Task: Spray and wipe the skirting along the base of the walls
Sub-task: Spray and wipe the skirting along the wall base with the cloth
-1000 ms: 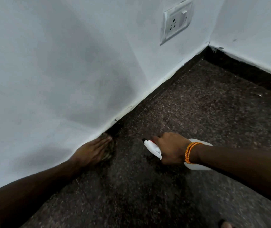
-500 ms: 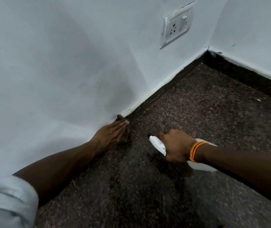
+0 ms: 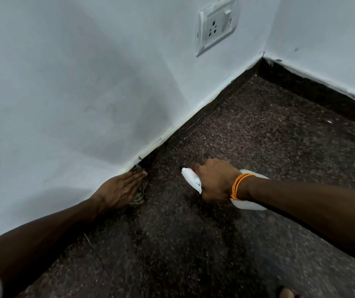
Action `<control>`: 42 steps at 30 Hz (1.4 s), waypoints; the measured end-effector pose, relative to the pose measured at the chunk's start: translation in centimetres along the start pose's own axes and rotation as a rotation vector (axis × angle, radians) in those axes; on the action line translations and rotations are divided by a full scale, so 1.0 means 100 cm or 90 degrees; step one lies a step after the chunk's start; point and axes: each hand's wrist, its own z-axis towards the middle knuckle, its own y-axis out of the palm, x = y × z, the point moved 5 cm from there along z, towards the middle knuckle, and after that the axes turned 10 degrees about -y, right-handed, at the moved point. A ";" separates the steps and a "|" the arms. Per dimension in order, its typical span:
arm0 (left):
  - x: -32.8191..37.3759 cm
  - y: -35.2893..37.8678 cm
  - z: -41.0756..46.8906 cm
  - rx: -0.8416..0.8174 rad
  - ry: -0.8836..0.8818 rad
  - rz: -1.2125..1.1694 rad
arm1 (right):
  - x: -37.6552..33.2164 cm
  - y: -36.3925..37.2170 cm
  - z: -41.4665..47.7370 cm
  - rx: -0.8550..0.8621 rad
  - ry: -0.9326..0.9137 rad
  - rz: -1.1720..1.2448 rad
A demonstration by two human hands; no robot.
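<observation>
Low against the wall (image 3: 86, 82), left grip (image 3: 120, 190): flat-fingered, pressing the cloth (image 3: 139, 198) onto the skirting (image 3: 236, 83).
Right grip (image 3: 215, 181): curled round the spray bottle (image 3: 252, 203), nozzle toward the wall.
Progress: mid-wipe, looks like; the run to the corner (image 3: 262, 59) and beyond left to do.

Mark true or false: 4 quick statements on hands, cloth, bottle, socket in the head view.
1. The left hand presses a cloth flat against the skirting. True.
2. The right hand grips the spray bottle, nozzle toward the skirting. True.
3. A plug sits in the socket on the wall. False: the wall socket has nothing plugged in; its holes show.
4. An orange band is on the left wrist. False: the orange band is on the right wrist.
</observation>
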 end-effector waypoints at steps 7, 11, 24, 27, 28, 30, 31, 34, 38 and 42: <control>0.002 -0.013 0.080 0.036 0.022 0.047 | 0.009 0.009 -0.002 0.015 -0.018 0.010; -0.003 -0.014 0.102 0.019 -0.002 0.048 | 0.016 0.006 -0.004 0.023 -0.013 0.009; -0.005 -0.011 0.103 0.112 -0.014 0.073 | 0.037 0.004 -0.006 0.040 0.012 0.025; -0.011 -0.015 0.149 0.116 -0.026 0.031 | 0.049 0.000 -0.005 0.051 0.025 0.040; -0.012 -0.015 0.155 0.102 -0.027 0.034 | 0.055 -0.001 -0.006 0.052 0.032 0.044; -0.009 -0.012 0.148 0.090 -0.019 0.048 | 0.068 -0.003 -0.005 0.049 0.041 0.049; -0.007 -0.010 0.141 0.079 -0.014 0.053 | 0.075 -0.003 -0.004 0.044 0.041 0.051; -0.006 -0.016 0.120 0.057 -0.002 0.051 | 0.099 -0.003 -0.006 0.010 0.017 0.066; -0.009 -0.021 0.112 -0.011 0.009 0.039 | 0.116 -0.016 -0.021 -0.018 -0.057 0.057; -0.017 -0.033 0.134 -0.110 0.014 0.028 | 0.132 -0.045 -0.039 -0.012 -0.111 0.033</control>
